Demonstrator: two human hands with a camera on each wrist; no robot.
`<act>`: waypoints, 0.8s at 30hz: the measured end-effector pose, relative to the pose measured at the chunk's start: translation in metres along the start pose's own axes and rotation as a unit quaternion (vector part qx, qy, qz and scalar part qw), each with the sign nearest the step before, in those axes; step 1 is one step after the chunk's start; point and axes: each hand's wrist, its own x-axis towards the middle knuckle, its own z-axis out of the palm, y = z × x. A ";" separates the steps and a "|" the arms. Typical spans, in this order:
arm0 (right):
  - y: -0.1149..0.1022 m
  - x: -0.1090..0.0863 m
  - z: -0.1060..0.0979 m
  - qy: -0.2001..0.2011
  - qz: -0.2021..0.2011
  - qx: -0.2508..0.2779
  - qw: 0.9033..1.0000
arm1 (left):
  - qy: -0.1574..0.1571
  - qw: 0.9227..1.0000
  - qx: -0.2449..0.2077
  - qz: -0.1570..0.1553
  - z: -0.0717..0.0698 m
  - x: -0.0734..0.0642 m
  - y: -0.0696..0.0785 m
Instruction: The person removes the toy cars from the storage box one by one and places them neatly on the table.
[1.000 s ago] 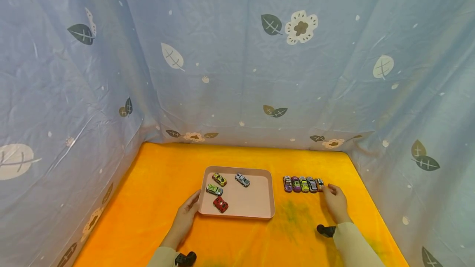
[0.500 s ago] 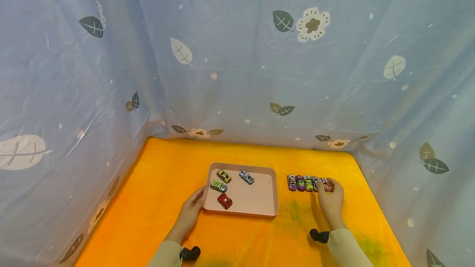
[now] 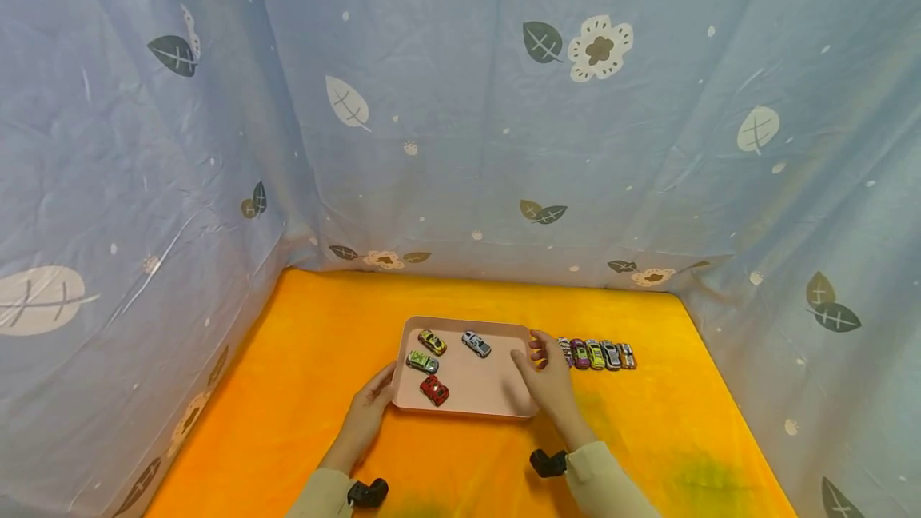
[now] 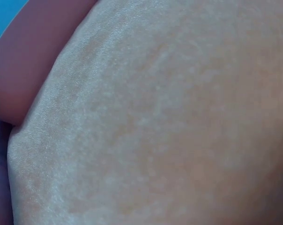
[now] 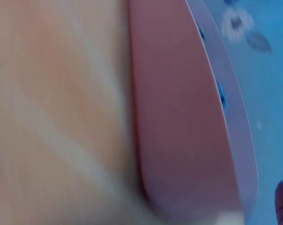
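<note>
A shallow pink tray (image 3: pixel 478 396) lies on the cloth. Inside are a yellow car (image 3: pixel 432 341), a green car (image 3: pixel 422 361), a red car (image 3: pixel 434 390) and a silver-white car (image 3: pixel 476 344), all toy cars. My left hand (image 3: pixel 363 418) rests against the tray's left side, its fingers touching the outer wall. At the right rim is my right hand (image 3: pixel 554 386), thumb over the tray and slightly bent fingers by the wall, nothing held; contact with the rim is unclear. The left wrist view shows tray wall (image 4: pixel 36 51) and cloth.
Right of the tray several toy cars stand side by side, among them a purple car (image 3: pixel 580 353), a yellow-green car (image 3: pixel 596 354), a grey car (image 3: pixel 611 355) and a white-orange car (image 3: pixel 628 356). Patterned blue curtains (image 3: pixel 460 142) enclose the yellow-orange cloth (image 3: pixel 345 302).
My right hand touched the white-orange car at the row's right end, then left it there and moved left to the tray's right rim. My left hand stayed at the tray.
</note>
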 end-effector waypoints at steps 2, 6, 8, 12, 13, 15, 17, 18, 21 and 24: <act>-0.006 -0.004 0.015 -0.031 0.004 0.009 0.999 | -0.001 1.000 0.000 -0.001 0.000 0.000 0.000; -0.014 -0.013 0.039 -0.077 -0.002 0.023 0.997 | -0.001 1.000 -0.002 0.000 0.001 0.001 0.001; -0.018 -0.016 0.049 -0.099 -0.005 0.028 0.995 | 0.001 1.000 -0.004 -0.002 0.002 0.002 0.002; -0.024 -0.018 0.066 -0.139 -0.004 0.020 0.990 | 0.001 1.000 -0.004 0.003 0.002 0.002 0.003; -0.025 -0.018 0.070 -0.149 -0.003 0.018 0.989 | 0.003 1.000 -0.009 0.001 0.002 0.002 0.003; -0.026 -0.018 0.077 -0.167 -0.002 0.011 0.986 | 0.001 1.000 -0.007 0.007 0.002 0.003 0.003; -0.028 -0.017 0.082 -0.184 -0.002 0.006 0.983 | 0.002 1.000 -0.009 0.007 0.002 0.002 0.002; -0.030 -0.018 0.084 -0.192 0.001 0.004 0.981 | 0.001 1.000 -0.005 0.011 0.001 0.002 0.002; -0.031 -0.019 0.090 -0.213 0.010 -0.001 0.977 | 0.001 1.000 0.001 0.011 0.001 0.000 0.000; -0.028 -0.021 0.095 -0.225 0.022 -0.003 0.974 | 0.000 1.000 0.004 0.013 0.001 0.000 0.001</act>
